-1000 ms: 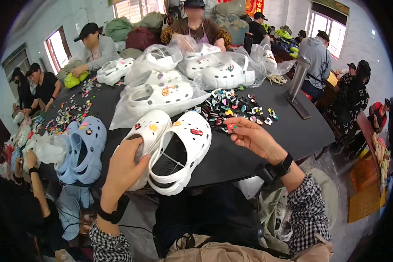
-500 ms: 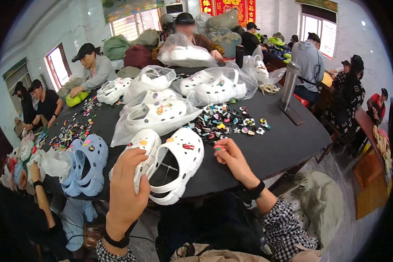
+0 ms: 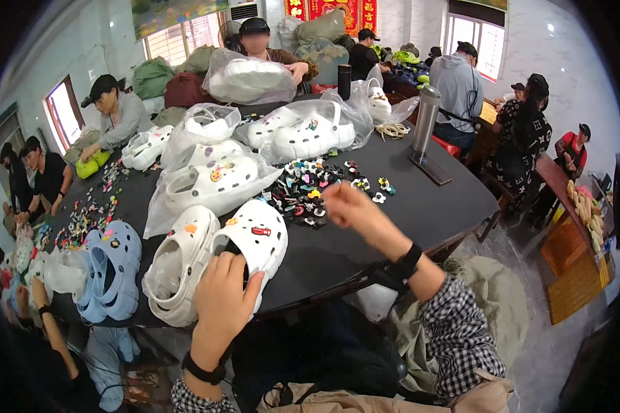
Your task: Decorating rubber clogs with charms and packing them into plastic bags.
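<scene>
My left hand grips a white clog at the table's near edge, its fingers inside the foot opening and the thumb along the outer side. A red charm and an orange one sit on that clog's toe. Against it on the left stands a second white clog with an orange charm and clear plastic stuffed inside. My right hand hovers at the near right edge of a pile of small colourful shoe charms. Motion blurs its fingers, so whether anything is in them does not show.
Bagged white clogs lie behind the charms. Blue clogs stand to the left, near more scattered charms. A steel tumbler and a phone occupy the right side. Co-workers sit around; one across holds a bagged pair.
My left hand has moved from the left clog into the right one's opening. My right hand, which held a pink and green charm, has moved toward the pile. The view has shifted right.
</scene>
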Available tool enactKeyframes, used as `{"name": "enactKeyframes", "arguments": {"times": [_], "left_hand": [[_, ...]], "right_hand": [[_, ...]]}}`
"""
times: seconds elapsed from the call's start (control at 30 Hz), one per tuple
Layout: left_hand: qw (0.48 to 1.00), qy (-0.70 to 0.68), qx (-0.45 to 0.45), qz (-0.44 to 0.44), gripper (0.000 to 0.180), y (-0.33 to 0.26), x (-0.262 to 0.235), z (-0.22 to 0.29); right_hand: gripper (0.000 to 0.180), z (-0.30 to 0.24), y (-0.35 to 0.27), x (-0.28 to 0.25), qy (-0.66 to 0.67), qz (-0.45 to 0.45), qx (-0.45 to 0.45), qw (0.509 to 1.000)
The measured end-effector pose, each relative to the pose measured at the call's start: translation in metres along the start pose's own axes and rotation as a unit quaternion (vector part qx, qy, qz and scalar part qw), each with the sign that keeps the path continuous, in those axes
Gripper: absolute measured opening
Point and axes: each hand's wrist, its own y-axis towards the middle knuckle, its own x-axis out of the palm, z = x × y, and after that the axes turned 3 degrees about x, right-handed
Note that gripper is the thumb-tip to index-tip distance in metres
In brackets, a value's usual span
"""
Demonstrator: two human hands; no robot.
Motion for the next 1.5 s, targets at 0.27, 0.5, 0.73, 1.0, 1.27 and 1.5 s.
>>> {"name": "enactKeyframes", "arguments": {"times": [0.27, 0.5, 0.73, 1.0, 1.27, 1.5], "left_hand": [[0.995, -0.056, 0.014, -0.085, 0.033, 0.008, -0.007, -0.023], [0.979, -0.127, -0.039, -0.155, 0.040, 0.033, -0.020, -0.023], [0.973, -0.178, -0.100, -0.105, 0.032, 0.024, -0.004, -0.022], [0.602, -0.717, -0.325, -0.138, 0.038, 0.039, 0.000, -0.049], [0.522, -0.783, -0.335, -0.053, 0.041, 0.052, 0.030, -0.036], [0.519, -0.763, -0.383, 0.034, 0.042, 0.039, 0.027, -0.017]], "right_hand": [[0.018, -0.092, 0.029, -0.025, -0.176, 0.035, -0.105, 0.978], [0.021, -0.045, 0.071, -0.046, -0.404, 0.153, -0.226, 0.873], [0.037, 0.058, 0.100, -0.046, -0.436, 0.228, -0.175, 0.853], [0.011, 0.039, 0.082, -0.003, -0.442, 0.010, -0.272, 0.855], [0.020, 0.056, 0.082, 0.014, -0.524, -0.011, -0.240, 0.817], [0.021, 0.059, 0.083, 0.016, -0.511, -0.008, -0.239, 0.826]]}}
